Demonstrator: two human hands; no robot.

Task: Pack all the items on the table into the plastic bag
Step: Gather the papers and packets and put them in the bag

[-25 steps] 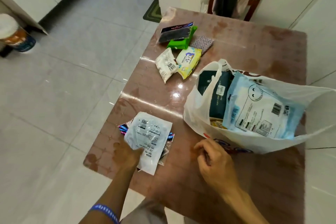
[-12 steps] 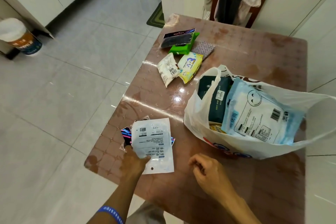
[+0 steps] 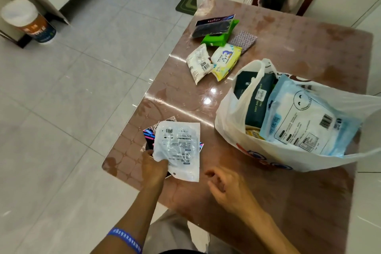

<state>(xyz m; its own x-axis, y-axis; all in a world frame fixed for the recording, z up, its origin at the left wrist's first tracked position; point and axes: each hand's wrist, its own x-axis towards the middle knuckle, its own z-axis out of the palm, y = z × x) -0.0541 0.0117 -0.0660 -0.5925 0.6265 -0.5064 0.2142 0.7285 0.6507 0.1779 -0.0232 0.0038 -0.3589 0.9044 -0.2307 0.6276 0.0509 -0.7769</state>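
Left hand [image 3: 153, 168] grips a white packet [image 3: 178, 146] over dark packets [image 3: 148, 137] at the table [image 3: 299, 43] edge; right hand [image 3: 228, 188] hovers loosely curled, empty, near the plastic bag [image 3: 231, 128].

White packet [image 3: 177, 148] — now lifted in left grip [image 3: 153, 168]

A broad strip of bare table [image 3: 177, 97] is lying open across the middle of the frame, between the white pouch [image 3: 177, 148] at lower centre and the cluster of packets [image 3: 216, 47] at upper centre. The plastic bag [image 3: 268, 150] is blocking the right side, its mouth gaping toward the upper right and already crowded by a light blue pack [image 3: 305, 121] and a dark pack [image 3: 255, 101]. Bare tabletop is also showing beyond the bag at upper right and below it at lower right.
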